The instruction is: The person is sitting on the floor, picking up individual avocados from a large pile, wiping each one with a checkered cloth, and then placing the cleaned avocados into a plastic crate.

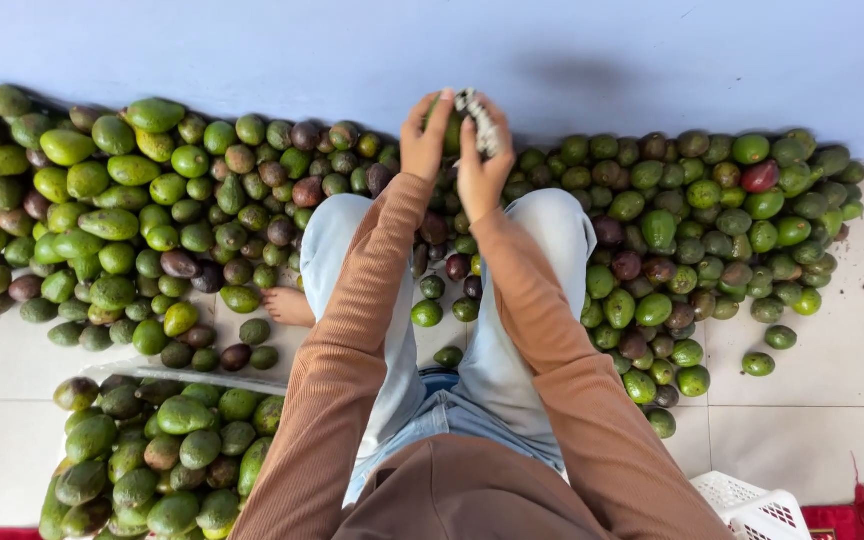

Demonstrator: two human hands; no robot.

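Here the largest thing in view is the heap of avocados spread across the tiled floor along the far blue wall, green ones mixed with dark purple ones, running from far left to far right around the seated person's legs. At near left a pale crate is filled to the brim with more green avocados, well apart from the hands. At near right, only the corner of a white lattice basket shows; what it holds cannot be told.

Both hands are raised over the far middle of the heap. The left hand is closed around one green avocado, mostly hidden by the fingers. The right hand grips a small pale, patterned object pressed against that fruit; what it is cannot be made out.

To do this well, the left hand would likely need to keep the fruit steady and turned so the right hand's work meets its surface squarely.
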